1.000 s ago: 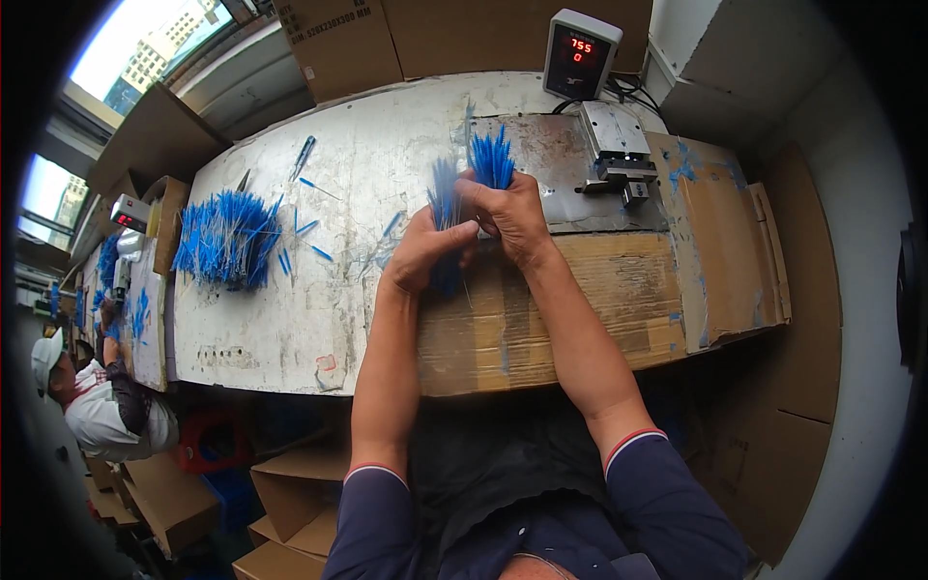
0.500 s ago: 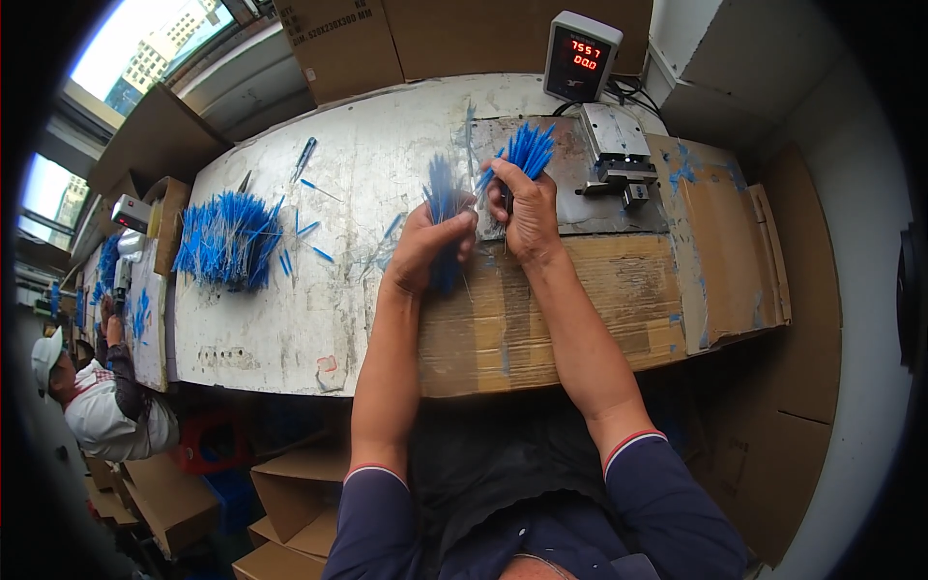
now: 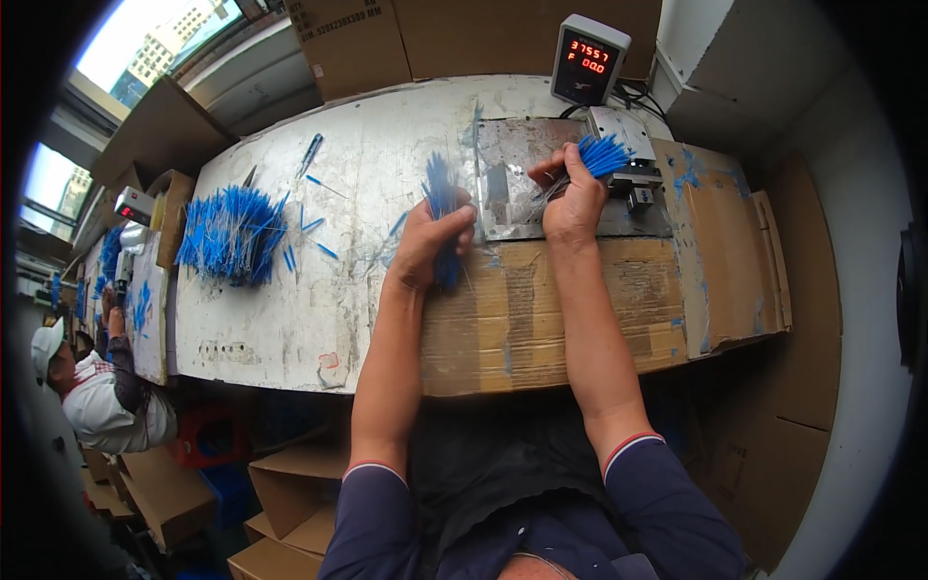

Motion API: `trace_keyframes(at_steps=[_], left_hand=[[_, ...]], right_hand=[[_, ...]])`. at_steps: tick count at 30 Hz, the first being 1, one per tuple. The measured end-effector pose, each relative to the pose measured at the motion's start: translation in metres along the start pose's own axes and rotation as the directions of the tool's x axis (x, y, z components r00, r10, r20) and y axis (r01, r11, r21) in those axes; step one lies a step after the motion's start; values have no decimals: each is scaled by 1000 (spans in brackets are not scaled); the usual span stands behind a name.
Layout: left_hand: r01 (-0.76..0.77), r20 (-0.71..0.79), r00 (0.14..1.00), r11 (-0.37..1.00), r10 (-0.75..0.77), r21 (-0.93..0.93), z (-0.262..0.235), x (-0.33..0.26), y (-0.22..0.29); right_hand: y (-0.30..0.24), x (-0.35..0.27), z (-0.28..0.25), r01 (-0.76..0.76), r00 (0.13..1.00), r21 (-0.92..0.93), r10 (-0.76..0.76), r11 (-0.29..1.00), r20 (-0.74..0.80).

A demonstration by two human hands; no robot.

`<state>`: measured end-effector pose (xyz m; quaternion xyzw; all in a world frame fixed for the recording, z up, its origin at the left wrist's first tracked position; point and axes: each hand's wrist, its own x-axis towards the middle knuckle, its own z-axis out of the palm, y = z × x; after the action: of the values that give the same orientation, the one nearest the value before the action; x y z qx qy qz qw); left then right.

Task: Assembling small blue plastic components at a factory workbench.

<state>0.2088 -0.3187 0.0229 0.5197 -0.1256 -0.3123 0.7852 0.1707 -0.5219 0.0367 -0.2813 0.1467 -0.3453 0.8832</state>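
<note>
My left hand (image 3: 430, 240) is closed round an upright bundle of thin wires with blue sleeves (image 3: 447, 266), its upper end blurred. To the right, over the metal plate (image 3: 503, 208), my right hand (image 3: 574, 208) grips a second blue-sleeved wire bundle (image 3: 604, 155). The blue ends of that bundle fan out up and to the right, in front of a small metal fixture (image 3: 640, 198), partly hiding it. Whether they touch the fixture I cannot tell. Pale wire ends show below the right fingers.
A large blue-sleeved wire pile (image 3: 230, 237) lies at the left, with several loose pieces and a pen (image 3: 309, 155) nearby. A red-digit counter (image 3: 588, 60) stands at the back right. Cardboard (image 3: 580, 300) covers the front edge. A co-worker (image 3: 106, 396) sits far left.
My right hand has moved right with its bundle, away from my left hand and toward the metal fixture. My left hand stays nearly in place, still holding its bundle.
</note>
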Motion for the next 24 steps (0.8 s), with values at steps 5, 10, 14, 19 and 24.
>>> trace_keyframes(at_steps=[5, 10, 14, 19, 24], left_hand=[[-7, -14, 1000, 1000, 7, 15, 0, 2, -4], [-75, 14, 997, 989, 74, 124, 7, 2, -4], [-85, 32, 996, 984, 81, 158, 4, -1, -3], [-91, 34, 996, 976, 86, 199, 12, 1, -2], [-109, 25, 994, 987, 107, 121, 5, 0, -4]], right_hand=[[9, -23, 9, -188, 950, -312, 254, 931, 184], [21, -43, 21, -77, 859, -557, 339, 827, 385], [25, -44, 22, -6, 854, -585, 309, 811, 419], [25, -39, 15, -45, 868, -553, 306, 832, 391], [23, -42, 19, -100, 904, -518, 295, 849, 310]])
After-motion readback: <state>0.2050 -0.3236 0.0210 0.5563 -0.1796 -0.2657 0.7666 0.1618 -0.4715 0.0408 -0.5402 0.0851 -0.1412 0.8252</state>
